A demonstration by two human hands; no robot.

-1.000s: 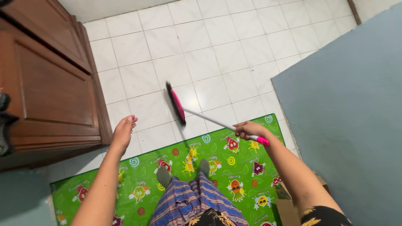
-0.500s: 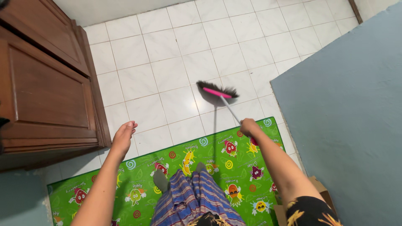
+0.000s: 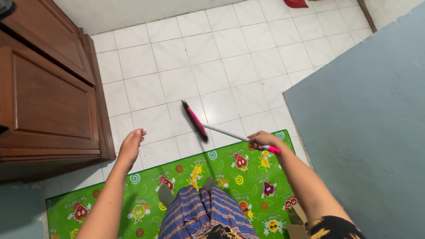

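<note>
Since half-second-earlier frame, broom [image 3: 208, 128] head swung left, nearer green mat [image 3: 230, 168]; pink-black head edge-on over white tile floor [image 3: 177, 57]. Right hand [image 3: 261, 140] closed round handle. Left hand [image 3: 132, 146] open, empty.

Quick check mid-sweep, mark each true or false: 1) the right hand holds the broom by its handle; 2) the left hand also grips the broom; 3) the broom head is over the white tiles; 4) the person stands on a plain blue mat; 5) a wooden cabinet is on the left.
1) True: the right hand is closed around the broom near the pink end of its handle.
2) False: the left hand is open and empty, apart from the broom.
3) True: the pink broom head sits over the white tiled floor.
4) False: the mat is green with cartoon fruit pictures.
5) True: a brown wooden cabinet stands on the left.
</note>
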